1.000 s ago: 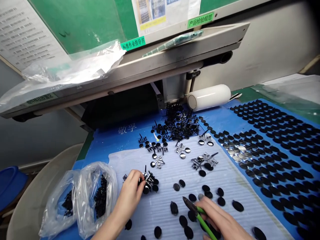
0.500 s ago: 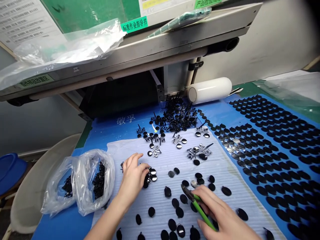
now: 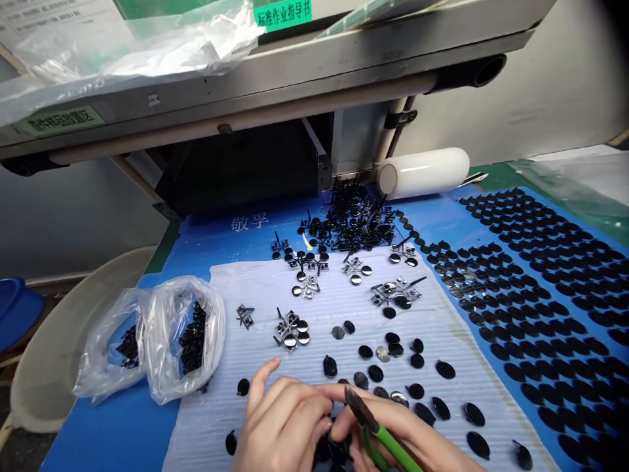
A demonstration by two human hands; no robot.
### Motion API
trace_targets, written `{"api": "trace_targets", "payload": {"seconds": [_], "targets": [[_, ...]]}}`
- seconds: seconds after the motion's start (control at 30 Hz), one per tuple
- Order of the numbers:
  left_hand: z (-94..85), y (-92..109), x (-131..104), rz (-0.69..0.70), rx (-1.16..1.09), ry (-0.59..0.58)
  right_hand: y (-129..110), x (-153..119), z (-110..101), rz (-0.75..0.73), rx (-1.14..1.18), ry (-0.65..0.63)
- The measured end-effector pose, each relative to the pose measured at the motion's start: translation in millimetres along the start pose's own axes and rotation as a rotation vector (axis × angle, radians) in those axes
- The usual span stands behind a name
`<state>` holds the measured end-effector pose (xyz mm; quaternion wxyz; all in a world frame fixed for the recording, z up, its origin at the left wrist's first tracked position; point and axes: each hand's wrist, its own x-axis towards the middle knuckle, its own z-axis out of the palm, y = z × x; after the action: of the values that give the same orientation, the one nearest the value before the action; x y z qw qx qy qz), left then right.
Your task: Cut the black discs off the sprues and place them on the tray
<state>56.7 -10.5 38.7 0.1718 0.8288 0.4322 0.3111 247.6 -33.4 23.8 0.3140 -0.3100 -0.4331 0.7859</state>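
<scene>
My right hand (image 3: 403, 419) is closed around green-handled nippers (image 3: 381, 436), whose dark jaws point up and left. My left hand (image 3: 287, 426) is beside it, fingers curled in against the right fingertips. Below and between the hands show black parts (image 3: 334, 452); the fingers mostly cover them, so what the left hand pinches is unclear. Loose black discs (image 3: 365, 352) lie around the hands on a pale foam sheet (image 3: 265, 292). Farther off, a black plastic sprue with discs attached (image 3: 291, 330) rests on the sheet, and a small bare sprue (image 3: 245, 315) lies left of it.
A heap of black sprues (image 3: 356, 219) sits at the back. Discs in rows (image 3: 535, 262) cover the blue mat at the right. Two clear plastic bags (image 3: 216, 328) with black pieces stand left. Overhead runs a metal shelf (image 3: 295, 78); a white roll (image 3: 427, 172) lies beneath it.
My left hand has left the sprue with discs and come nearer me and to the right. My right hand with the nippers has shifted left to meet it. The view has tilted down.
</scene>
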Motion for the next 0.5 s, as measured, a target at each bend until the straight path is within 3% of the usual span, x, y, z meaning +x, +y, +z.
{"api": "trace_targets", "payload": {"seconds": [0.13, 0.2, 0.33, 0.4, 0.5], "targets": [[20.9, 0.2, -18.4, -0.331, -0.27, 0.065, 5.2, 8.5, -1.7, 0.123, 0.128, -0.055], [20.8, 0.1, -23.7, -0.55, -0.402, 0.169, 6.9, 8.1, -3.2, 0.145, 0.157, -0.023], [11.7, 0.4, -28.8, -0.947, -0.602, 0.407, 7.5, 6.9, -2.2, 0.043, 0.243, 0.037], [8.1, 1.0, -29.9, -1.062, -0.693, 0.417, 8.3, 6.7, -0.9, -0.012, 0.295, 0.06], [7.3, 4.4, -29.9, -1.091, -0.879, 0.344, 10.3, 5.4, -0.3, -0.081, 0.331, 0.071]]}}
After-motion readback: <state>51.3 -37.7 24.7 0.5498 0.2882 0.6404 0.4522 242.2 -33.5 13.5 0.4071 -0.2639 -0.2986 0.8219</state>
